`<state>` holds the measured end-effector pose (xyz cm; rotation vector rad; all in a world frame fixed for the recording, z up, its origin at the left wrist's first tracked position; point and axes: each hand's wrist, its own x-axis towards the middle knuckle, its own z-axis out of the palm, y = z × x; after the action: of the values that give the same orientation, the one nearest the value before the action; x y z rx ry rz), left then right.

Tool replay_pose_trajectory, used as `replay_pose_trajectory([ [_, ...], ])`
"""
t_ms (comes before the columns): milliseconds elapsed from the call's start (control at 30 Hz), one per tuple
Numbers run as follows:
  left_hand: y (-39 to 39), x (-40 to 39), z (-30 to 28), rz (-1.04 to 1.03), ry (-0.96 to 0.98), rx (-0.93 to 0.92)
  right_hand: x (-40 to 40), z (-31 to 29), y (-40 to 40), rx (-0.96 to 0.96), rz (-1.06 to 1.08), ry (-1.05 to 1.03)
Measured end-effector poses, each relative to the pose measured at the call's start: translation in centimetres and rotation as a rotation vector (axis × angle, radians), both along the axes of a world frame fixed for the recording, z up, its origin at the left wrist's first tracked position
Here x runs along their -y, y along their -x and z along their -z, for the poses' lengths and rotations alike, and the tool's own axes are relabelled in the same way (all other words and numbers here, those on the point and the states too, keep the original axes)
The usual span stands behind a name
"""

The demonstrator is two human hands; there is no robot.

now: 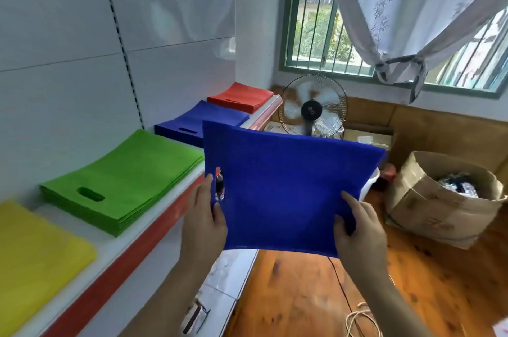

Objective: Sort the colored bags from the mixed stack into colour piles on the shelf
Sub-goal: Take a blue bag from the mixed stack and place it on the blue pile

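A person holds one blue bag [286, 193] flat in the air in front of a white shelf [115, 248] with a red front edge. The left hand [203, 215] pinches the bag's edge beside its handle slot; the right hand [357, 229] grips the lower right edge.

On the shelf lie four sorted piles: yellow pile [35, 254] nearest, then green pile [123, 177], blue pile [198, 123] and red pile [240, 97] farthest.

The step appears to be carrying this bag to its colour. The next move likely calls for reaching forward and left, past the green pile, to lay it squarely on the blue pile.

On the wooden floor to the right, an open cardboard box [439, 199] holds dark and silvery items, too unclear to name.
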<state>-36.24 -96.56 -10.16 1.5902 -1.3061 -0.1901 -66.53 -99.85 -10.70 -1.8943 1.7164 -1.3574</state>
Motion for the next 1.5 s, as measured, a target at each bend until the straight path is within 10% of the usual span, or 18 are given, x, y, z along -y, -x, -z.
replay_pose_trajectory([
  [567, 3.0, 24.9, 0.6, -0.280, 0.001, -0.018, 33.4, -0.2, 1.2, 0.001, -0.270, 0.058],
  [1033, -6.4, 32.4, 0.5, -0.738, 0.064, 0.007, 51.0, -0.9, -15.1, -0.128, -0.618, 0.071],
  [1500, -11.4, 36.3, 0.8, -1.002, -0.519, 0.242, 60.8, -0.8, -28.8, -0.257, -0.942, -0.017],
])
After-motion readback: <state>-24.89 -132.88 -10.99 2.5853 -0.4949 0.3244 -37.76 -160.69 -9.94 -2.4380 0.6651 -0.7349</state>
